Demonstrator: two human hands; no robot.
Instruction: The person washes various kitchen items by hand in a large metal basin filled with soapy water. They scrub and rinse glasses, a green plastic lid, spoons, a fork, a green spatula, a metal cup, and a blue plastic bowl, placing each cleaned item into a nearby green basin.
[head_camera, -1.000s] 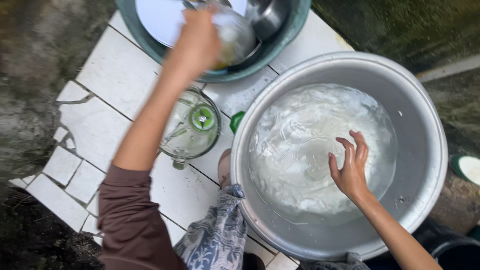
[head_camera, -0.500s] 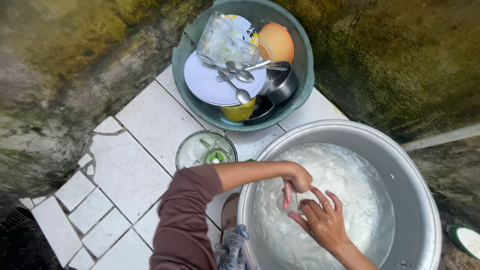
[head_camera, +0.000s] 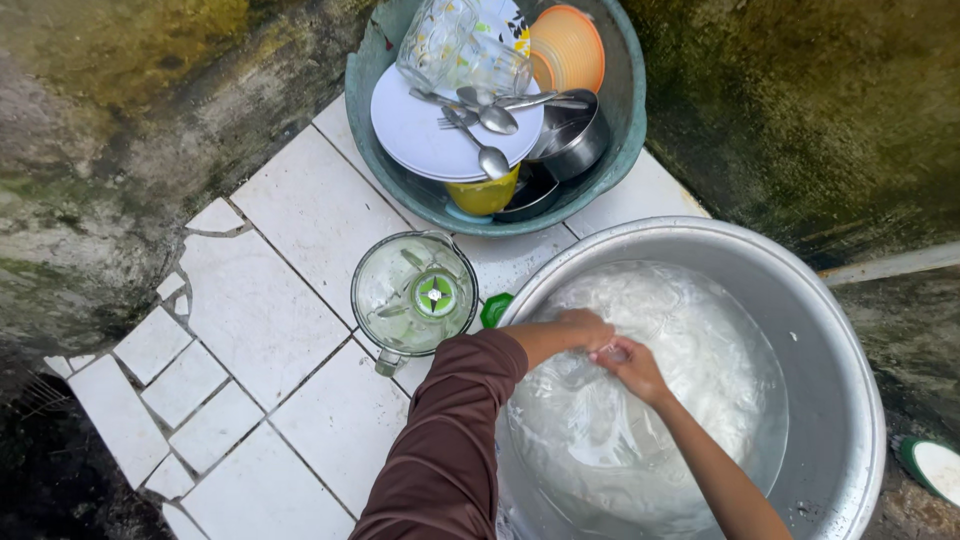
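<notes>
Both my hands are down in a large metal basin (head_camera: 840, 340) full of cloudy, soapy water (head_camera: 700, 350). My left hand (head_camera: 578, 328), in a maroon sleeve, is curled at the water's near-left side. My right hand (head_camera: 630, 367) is pressed against it, fingers bent inward. A glassy shape shows faintly in the water just below them; I cannot make out whether either hand grips it.
A teal tub (head_camera: 625, 130) at the top holds a white plate (head_camera: 425, 135), spoons (head_camera: 490, 118), clear glasses (head_camera: 450, 50), an orange bowl (head_camera: 568, 45) and a steel bowl (head_camera: 575, 145). A blender jug (head_camera: 413, 297) stands on cracked white tiles (head_camera: 290, 290). Mossy rock surrounds them.
My left hand came down from the teal tub into the metal basin. My right hand moved from open over the water to meet it, and both now curl together.
</notes>
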